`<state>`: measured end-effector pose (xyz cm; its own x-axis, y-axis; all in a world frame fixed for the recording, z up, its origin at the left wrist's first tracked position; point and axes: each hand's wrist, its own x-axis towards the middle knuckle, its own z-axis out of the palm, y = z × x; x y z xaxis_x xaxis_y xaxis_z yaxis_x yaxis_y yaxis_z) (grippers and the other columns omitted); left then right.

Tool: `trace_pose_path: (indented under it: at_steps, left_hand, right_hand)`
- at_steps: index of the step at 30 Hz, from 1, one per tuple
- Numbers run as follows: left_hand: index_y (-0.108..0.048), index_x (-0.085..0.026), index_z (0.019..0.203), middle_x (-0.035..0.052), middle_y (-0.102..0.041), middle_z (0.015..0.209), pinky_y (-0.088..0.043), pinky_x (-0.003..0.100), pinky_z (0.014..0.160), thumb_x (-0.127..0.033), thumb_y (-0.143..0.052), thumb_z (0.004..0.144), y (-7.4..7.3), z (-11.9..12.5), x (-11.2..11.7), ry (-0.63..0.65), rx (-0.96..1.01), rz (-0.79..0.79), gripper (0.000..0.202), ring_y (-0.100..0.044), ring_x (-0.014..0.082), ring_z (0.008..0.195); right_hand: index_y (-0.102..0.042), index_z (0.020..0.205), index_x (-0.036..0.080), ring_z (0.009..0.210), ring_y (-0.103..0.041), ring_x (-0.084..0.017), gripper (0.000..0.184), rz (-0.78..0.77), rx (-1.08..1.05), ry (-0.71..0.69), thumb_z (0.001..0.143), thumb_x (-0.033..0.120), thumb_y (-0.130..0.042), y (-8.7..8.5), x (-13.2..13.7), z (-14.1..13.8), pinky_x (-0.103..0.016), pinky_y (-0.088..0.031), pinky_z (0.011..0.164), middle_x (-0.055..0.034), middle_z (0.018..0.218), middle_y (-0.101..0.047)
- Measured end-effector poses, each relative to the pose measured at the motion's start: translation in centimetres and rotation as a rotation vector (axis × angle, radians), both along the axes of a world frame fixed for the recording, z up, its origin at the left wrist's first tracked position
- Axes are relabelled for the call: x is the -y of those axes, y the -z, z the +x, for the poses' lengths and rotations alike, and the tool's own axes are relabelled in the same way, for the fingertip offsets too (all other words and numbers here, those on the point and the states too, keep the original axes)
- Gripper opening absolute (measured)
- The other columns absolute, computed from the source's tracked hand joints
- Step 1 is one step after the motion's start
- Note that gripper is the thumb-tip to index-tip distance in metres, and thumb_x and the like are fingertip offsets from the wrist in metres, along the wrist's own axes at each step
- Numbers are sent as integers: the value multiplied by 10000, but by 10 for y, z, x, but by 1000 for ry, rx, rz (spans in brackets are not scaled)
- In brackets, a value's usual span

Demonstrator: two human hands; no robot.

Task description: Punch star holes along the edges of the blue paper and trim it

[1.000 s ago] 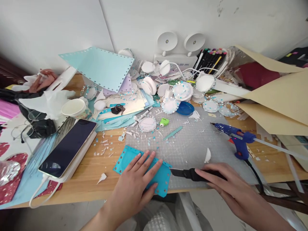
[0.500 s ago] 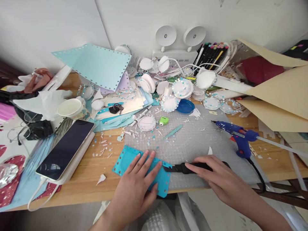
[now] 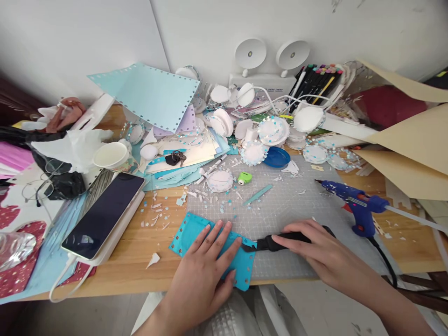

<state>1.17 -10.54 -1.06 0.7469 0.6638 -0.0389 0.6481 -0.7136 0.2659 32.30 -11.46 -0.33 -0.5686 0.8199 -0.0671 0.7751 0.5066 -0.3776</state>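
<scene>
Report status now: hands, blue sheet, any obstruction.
Left hand flat on blue sheet. Right hand gripping black cutter, blade at sheet's edge. Possible obstruction: left index finger, close to blade.

Left hand (image 3: 206,267) flat on blue sheet (image 3: 192,230). Right hand (image 3: 325,252) gripping black knife (image 3: 276,242), blade (image 3: 249,248) at sheet's edge. Phone (image 3: 105,217) at bench's (image 3: 129,277) left, glue gun (image 3: 355,197) right.

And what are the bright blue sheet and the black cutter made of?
The bright blue sheet looks like matte paper or card: no shine, with small holes punched along its edges. The black cutter seems to have a dull plastic handle, evenly black; its thin, dark blade is probably metal.
</scene>
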Motion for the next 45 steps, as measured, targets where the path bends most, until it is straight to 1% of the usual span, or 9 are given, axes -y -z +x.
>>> trace_pose_path:
  at_steps: [9, 15, 20, 23, 27, 34, 39, 42, 45]
  left_hand:
    - [-226, -233, 1482, 78, -123, 1570, -238, 483, 1155, -241, -441, 911, 0, -1, 0, 5, 7, -20, 611, -107, 264, 1442]
    - [-128, -140, 1500, 57, -137, 1567, -224, 440, 1173, -288, -441, 909, 2, 0, -1, -20, 42, -42, 686, -118, 240, 1444]
    - [-167, -204, 1496, 43, -155, 1565, -229, 463, 1167, -243, -466, 880, -1, 2, 1, -47, 77, -73, 686, -132, 245, 1441]
    - [-221, -243, 1483, 57, -151, 1566, -239, 502, 1152, -232, -486, 861, -4, 3, 2, -65, 79, -99, 676, -129, 273, 1438]
    - [-287, -240, 1460, 82, -147, 1566, -227, 526, 1147, -241, -487, 866, -7, 4, 3, -54, 78, -111, 627, -121, 293, 1435]
    - [-287, -229, 1459, 100, -126, 1568, -219, 541, 1144, -215, -503, 847, -9, 2, 3, -39, 76, -109, 649, -113, 294, 1436]
    - [-273, -230, 1464, 111, -149, 1562, -256, 561, 1123, -215, -522, 822, -12, 6, 3, -59, 70, -147, 690, -138, 322, 1426]
    - [-249, -226, 1473, 137, -167, 1554, -273, 578, 1108, -225, -540, 804, -14, 9, 3, -70, 58, -154, 729, -144, 340, 1420]
    - [-287, -228, 1458, 154, -158, 1554, -271, 587, 1103, -233, -550, 800, -15, 10, 4, -66, 48, -148, 709, -131, 353, 1418]
  right_hand:
    - [-508, 1317, 362, 1093, -489, -204, 471, -24, -71, 0, 936, 116, -382, -2, -9, -11, -380, -456, 903, -84, 1156, -517]
    - [-522, 1309, 363, 1090, -500, -197, 452, -36, -69, 27, 938, 136, -397, -4, -9, -8, -366, -457, 901, -75, 1150, -531]
    - [-546, 1288, 367, 1077, -514, -192, 455, -52, -89, -9, 941, 128, -375, -5, -16, -18, -359, -457, 901, -72, 1142, -548]
    - [-547, 1287, 364, 1081, -514, -193, 457, -69, -83, -29, 941, 126, -369, -5, -18, -18, -355, -460, 901, -73, 1140, -549]
    - [-535, 1299, 367, 1111, -499, -201, 451, -57, -68, -11, 938, 138, -390, -2, -18, -10, -367, -455, 914, -74, 1177, -528]
    - [-573, 1265, 362, 1084, -531, -195, 458, -7, -95, -13, 931, 118, -375, -2, -21, -9, -362, -468, 900, -77, 1146, -562]
    - [-579, 1263, 353, 1060, -555, -195, 440, 3, -101, -19, 930, 134, -393, -6, -22, -14, -354, -488, 877, -80, 1131, -586]
    - [-587, 1253, 356, 1027, -573, -187, 473, 1, -119, -35, 911, 98, -387, -6, -23, -19, -336, -499, 858, -74, 1102, -604]
    - [-572, 1267, 361, 1038, -564, -186, 506, -10, -101, -30, 905, 72, -371, -5, -23, -18, -337, -496, 861, -75, 1107, -591]
